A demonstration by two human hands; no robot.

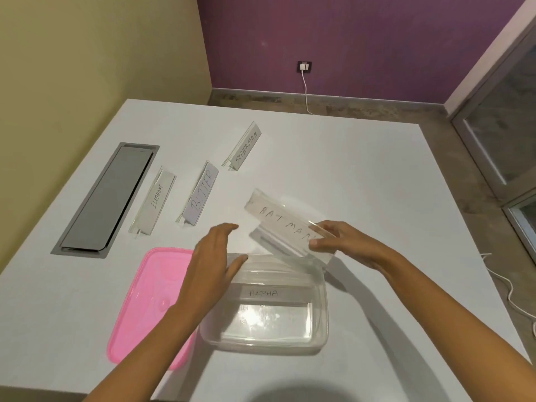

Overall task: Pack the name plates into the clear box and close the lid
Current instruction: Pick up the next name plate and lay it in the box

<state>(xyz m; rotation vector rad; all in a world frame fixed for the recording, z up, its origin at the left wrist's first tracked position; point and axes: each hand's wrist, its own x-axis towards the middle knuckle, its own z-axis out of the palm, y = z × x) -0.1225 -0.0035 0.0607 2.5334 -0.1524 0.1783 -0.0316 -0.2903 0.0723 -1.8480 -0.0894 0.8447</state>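
The clear box [320,317] stands open on the white table, with the ALPHA name plate [271,293] lying inside. My right hand [343,242] grips one end of the BATMAN name plate [275,219], held tilted above the box's far right corner. My left hand [213,256] hovers flat over the box's left rim, fingers apart, holding nothing. The pink lid [145,300] lies left of the box, partly under my left arm. The ELEPHANT plate [155,200], the BUTTER plate [200,194] and the SUPERMAN plate [245,147] lie on the table further back.
A grey cable hatch [107,198] is set into the table at the left. White cables [510,294] lie on the floor by the table's right edge. A wall socket [304,66] with a charger sits on the purple wall.
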